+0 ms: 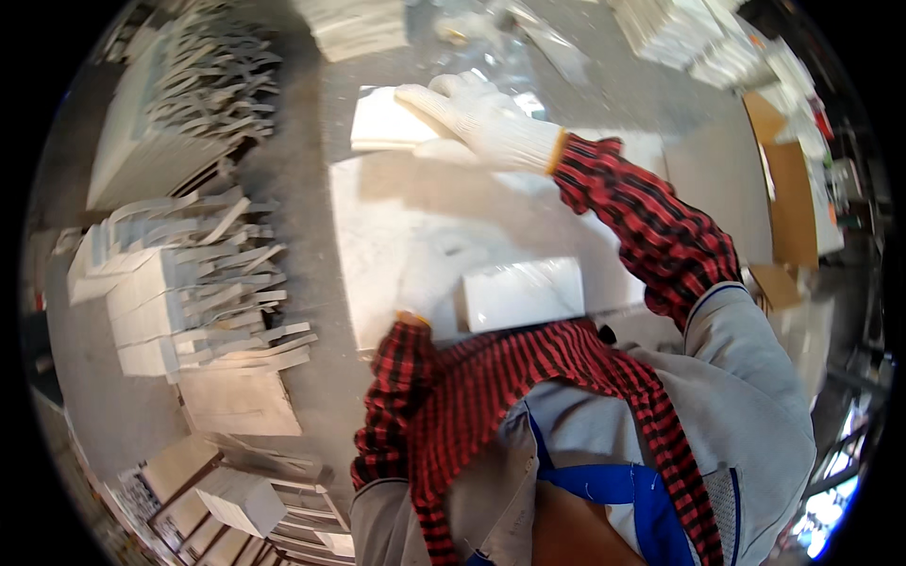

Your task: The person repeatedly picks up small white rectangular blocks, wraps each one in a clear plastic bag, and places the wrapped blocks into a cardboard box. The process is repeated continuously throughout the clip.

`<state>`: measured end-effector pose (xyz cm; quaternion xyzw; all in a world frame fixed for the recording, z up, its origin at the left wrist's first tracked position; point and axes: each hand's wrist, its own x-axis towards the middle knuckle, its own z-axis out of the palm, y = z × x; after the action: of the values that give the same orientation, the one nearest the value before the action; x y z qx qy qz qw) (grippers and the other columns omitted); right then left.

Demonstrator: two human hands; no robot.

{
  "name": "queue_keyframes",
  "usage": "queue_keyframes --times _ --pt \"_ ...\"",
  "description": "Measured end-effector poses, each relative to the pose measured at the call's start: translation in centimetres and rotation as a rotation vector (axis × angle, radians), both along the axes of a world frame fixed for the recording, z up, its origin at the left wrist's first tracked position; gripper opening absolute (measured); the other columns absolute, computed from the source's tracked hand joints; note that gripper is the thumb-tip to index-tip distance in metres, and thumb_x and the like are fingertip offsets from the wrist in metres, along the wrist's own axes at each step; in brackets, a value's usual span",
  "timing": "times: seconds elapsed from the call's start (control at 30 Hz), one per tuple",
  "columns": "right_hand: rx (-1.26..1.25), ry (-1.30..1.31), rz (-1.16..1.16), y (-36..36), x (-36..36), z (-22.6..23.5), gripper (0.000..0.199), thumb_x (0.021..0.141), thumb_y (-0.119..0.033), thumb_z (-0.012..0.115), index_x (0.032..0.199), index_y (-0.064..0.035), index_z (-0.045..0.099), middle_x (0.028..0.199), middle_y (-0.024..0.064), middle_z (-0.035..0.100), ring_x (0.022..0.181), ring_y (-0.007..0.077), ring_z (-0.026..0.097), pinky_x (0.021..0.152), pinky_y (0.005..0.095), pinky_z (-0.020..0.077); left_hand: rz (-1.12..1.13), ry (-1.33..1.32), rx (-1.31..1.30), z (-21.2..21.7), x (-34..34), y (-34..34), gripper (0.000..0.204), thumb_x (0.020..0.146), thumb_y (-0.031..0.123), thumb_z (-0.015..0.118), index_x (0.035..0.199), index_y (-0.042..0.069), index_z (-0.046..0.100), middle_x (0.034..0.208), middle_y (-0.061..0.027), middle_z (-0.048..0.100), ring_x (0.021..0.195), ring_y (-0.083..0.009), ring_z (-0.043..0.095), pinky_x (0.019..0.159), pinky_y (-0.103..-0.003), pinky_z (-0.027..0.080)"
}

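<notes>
My right hand (481,123), in a white knit glove with a yellow cuff edge, reaches to the far side of the work surface. Its fingers lie stretched out over the right part of a small white stack of flat pieces (377,118). Nearer my body, my left hand (434,269), gloved the same way, is low over a white board (363,222). Glare and motion blur hide its fingers. Just right of it, a white block in glossy clear wrap (524,292) lies close to my apron.
Stacks of white pieces with loose strip ends (208,302) line the left side. Another white stack (354,28) stands at the far edge, beside crumpled clear plastic film (547,42). More white stacks (670,38) and an open cardboard box (788,189) are on the right.
</notes>
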<state>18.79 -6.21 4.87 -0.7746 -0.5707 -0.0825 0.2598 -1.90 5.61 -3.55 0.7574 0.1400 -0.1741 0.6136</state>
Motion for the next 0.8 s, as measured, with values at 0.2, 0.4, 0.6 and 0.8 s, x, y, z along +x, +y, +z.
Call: queue_keyframes --times 0.2,0.4,0.6,0.8 --pt "-0.063 0.264 0.070 -13.4 -13.8 4.4 0.074 0.091 -0.043 0.073 0.152 -0.0077 0.048 0.132 0.0260 0.057 0.113 0.0440 0.060 0.097 0.0496 0.0507 0.317 -0.047 -0.302 0.2 -0.6 -1.4 0.021 0.094 0.019 0.073 0.103 0.001 0.080 0.091 -0.0068 0.077 0.082 -0.0136 0.070 0.073 -0.029 0.053" --pt "-0.276 0.164 -0.024 -15.0 -18.0 1.0 0.069 0.084 -0.040 0.078 0.143 -0.0139 0.055 0.125 0.0195 0.056 0.114 0.0395 0.056 0.098 0.0494 0.0488 0.136 0.051 -0.230 0.0 0.5 -1.1 0.015 0.090 0.015 0.076 0.096 0.001 0.079 0.084 -0.0014 0.072 0.072 -0.0096 0.061 0.066 -0.025 0.047" --pt "-0.240 0.062 -0.044 -14.9 -18.1 -0.1 0.062 0.085 -0.043 0.075 0.138 -0.0161 0.057 0.120 0.0194 0.057 0.113 0.0386 0.056 0.098 0.0501 0.0468 0.161 -0.018 -0.387 -0.7 0.7 -0.4 0.024 0.096 0.022 0.071 0.107 0.001 0.077 0.097 -0.0027 0.074 0.087 -0.0105 0.064 0.078 -0.026 0.050" --pt "-0.359 0.100 -0.052 -14.9 -17.5 0.3 0.062 0.085 -0.042 0.075 0.139 -0.0165 0.056 0.121 0.0190 0.057 0.112 0.0384 0.058 0.096 0.0502 0.0488 0.166 -0.063 -0.300 3.6 0.7 -2.1 0.031 0.103 0.026 0.062 0.119 0.001 0.072 0.109 -0.0071 0.075 0.100 -0.0144 0.066 0.089 -0.030 0.051"
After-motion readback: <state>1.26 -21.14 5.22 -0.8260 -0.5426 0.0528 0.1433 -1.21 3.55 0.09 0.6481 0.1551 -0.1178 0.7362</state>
